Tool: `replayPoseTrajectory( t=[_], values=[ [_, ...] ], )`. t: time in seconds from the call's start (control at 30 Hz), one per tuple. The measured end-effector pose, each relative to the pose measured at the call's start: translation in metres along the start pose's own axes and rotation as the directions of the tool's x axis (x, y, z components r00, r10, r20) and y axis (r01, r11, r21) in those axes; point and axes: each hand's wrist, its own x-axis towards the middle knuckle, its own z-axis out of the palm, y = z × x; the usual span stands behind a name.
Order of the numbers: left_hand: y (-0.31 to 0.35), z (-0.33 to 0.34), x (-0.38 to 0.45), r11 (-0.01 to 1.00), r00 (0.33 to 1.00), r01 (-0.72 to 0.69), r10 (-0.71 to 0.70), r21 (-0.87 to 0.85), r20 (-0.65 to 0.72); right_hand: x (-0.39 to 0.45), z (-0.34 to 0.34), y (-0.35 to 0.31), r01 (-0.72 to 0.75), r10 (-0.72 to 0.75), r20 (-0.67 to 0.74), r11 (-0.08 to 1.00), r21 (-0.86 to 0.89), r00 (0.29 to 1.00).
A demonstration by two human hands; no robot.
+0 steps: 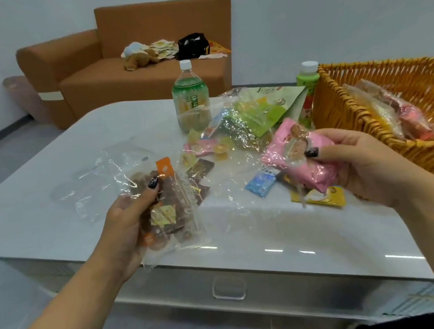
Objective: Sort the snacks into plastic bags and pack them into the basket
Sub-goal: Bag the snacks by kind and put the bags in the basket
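Progress check, mid-task. Wicker basket at the right edge of the white tabletop already holds at least two filled clear bags with reddish and yellow packets inside; exact count not readable.

Left hand: grip closed on a clear plastic bag loaded with brown snacks and small packets, held just above the near edge of the tabletop. Bag mouth looks unsealed, though the film is too crumpled to be sure.

Right hand: grip closed on a pink snack packet, held above the loose pile and near the basket.

Remaining on the tabletop: blue packet, yellow packet, jelly cups, green pouches under crumpled film, an empty bag at left, and two drink bottles.

Judgement: roughly half done; several snacks unsorted, current bag not yet in the basket.
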Motion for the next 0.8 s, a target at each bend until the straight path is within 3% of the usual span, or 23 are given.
replayPoseTrajectory(
  t=[0.23, 0.43, 0.57, 0.73, 0.8],
  values=[
    [-0.003, -0.001, -0.004, 0.996, 0.988, 0.033, -0.046, 0.086, 0.149, -0.003, 0.014, -0.004, -0.048, 0.072, 0.159, 0.988, -0.145, 0.985],
    [-0.016, 0.007, -0.01, 0.989, 0.981, 0.092, -0.11, 0.114, 0.161, 0.0, 0.05, 0.009, -0.093, 0.073, 0.251, 0.993, 0.068, 0.965],
    [-0.017, 0.015, -0.013, 0.985, 0.98, 0.081, -0.106, 0.151, 0.167, 0.007, 0.062, 0.025, -0.079, 0.077, 0.098, 0.997, 0.012, 0.992],
    [-0.018, 0.027, -0.018, 0.98, 0.975, 0.053, -0.093, 0.192, 0.203, 0.007, 0.078, 0.038, 0.063, -0.055, 0.053, 0.985, -0.159, 0.997],
    [-0.015, 0.031, -0.022, 0.976, 0.969, 0.064, -0.11, 0.207, 0.22, 0.006, 0.079, 0.034, 0.058, -0.047, 0.073, 0.987, -0.151, 0.996]
  ],
)
